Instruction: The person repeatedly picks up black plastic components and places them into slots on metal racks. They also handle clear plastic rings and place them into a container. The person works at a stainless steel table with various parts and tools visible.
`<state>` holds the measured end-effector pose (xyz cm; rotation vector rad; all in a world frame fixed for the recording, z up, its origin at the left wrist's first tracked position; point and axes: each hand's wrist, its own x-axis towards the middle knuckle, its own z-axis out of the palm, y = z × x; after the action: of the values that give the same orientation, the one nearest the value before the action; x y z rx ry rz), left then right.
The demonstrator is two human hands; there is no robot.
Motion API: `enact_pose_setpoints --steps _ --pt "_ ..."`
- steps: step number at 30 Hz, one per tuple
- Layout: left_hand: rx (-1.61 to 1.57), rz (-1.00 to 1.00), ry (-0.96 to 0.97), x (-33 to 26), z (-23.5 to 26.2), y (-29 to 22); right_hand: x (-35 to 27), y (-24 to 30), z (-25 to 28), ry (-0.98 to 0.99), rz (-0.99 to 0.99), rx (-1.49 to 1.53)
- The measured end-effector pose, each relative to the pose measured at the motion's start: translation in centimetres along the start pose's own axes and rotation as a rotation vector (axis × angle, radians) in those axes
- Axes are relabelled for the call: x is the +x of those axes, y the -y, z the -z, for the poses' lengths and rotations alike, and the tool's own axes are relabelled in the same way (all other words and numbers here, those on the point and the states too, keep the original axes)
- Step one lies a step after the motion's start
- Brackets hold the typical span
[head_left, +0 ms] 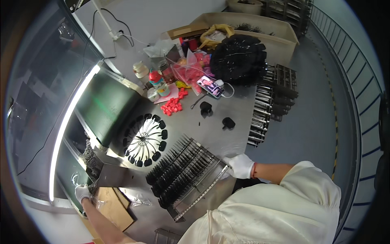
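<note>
My right hand (240,166), in a white glove, grips the right corner of a metal rack (200,198). The rack stands tilted on the table and carries rows of small black parts (178,171) on thin prongs. Far to the left, my left hand (82,192), gloved too, is at the edge of a green conveyor belt (75,171), beside a piece of brown cardboard (107,205). Its fingers are too small to make out. Beyond the rack lies a ring of black paddle-shaped pieces (163,133) on a bright round light.
Red small blocks (172,106), a lit phone (211,86) on a cable and two loose black pieces (228,123) lie on the metal table. Jars, pink bags and a big black bundle (237,59) stand behind. More metal racks (262,110) line the right edge. A lamp tube (65,130) slants at left.
</note>
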<state>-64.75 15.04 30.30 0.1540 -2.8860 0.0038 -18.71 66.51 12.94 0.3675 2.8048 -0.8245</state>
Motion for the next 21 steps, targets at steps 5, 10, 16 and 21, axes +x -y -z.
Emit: enact_pose_setpoints --steps 5,10,16,21 --pt "0.204 -0.072 0.074 3.6 -1.2 0.2 -0.2 1.1 0.0 0.007 0.004 -0.021" --pt "0.105 -0.012 -0.051 1.2 0.3 -2.3 -0.3 0.8 -0.1 0.032 -0.006 -0.051" --pt "-0.215 0.038 -0.784 -6.5 5.3 1.3 -0.2 0.7 0.0 0.019 0.009 -0.021" --pt "-0.622 0.104 -1.001 -23.4 11.0 -1.1 0.3 -0.1 -0.5 0.018 0.041 -0.008"
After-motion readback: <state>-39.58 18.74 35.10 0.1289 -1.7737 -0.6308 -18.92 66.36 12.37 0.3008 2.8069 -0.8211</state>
